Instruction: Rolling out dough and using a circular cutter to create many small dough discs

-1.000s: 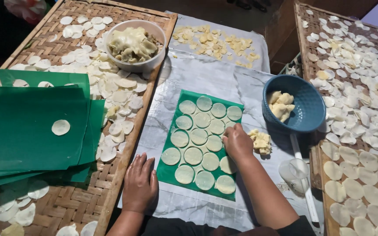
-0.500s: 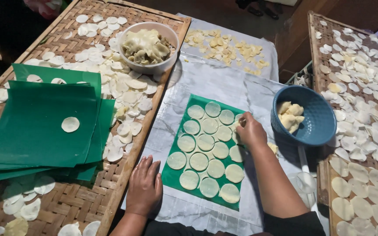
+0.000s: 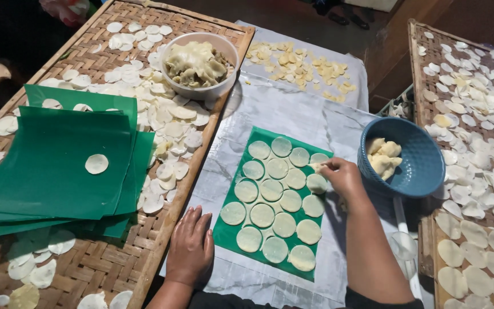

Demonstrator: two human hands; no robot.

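Note:
A green plastic sheet (image 3: 227, 234) lies on the silver-grey mat (image 3: 281, 111), covered with several flat pale dough discs (image 3: 262, 215). My right hand (image 3: 342, 176) rests at the sheet's upper right corner, fingertips pinching a small piece of dough on a disc there. My left hand (image 3: 192, 243) lies flat, palm down, on the mat just left of the sheet, fingers apart, holding nothing. A blue bowl (image 3: 421, 171) with dough lumps sits right of my right hand.
A woven bamboo tray (image 3: 95, 266) on the left carries a stack of green sheets (image 3: 47, 177), scattered pale discs and a white bowl (image 3: 201, 91) of dough. Another woven tray (image 3: 421, 74) with discs lies at right. Yellowish scraps (image 3: 301, 66) sit on the mat's far end.
My right hand moved from the sheet's right edge up to its upper right corner. My left hand stayed flat beside the sheet.

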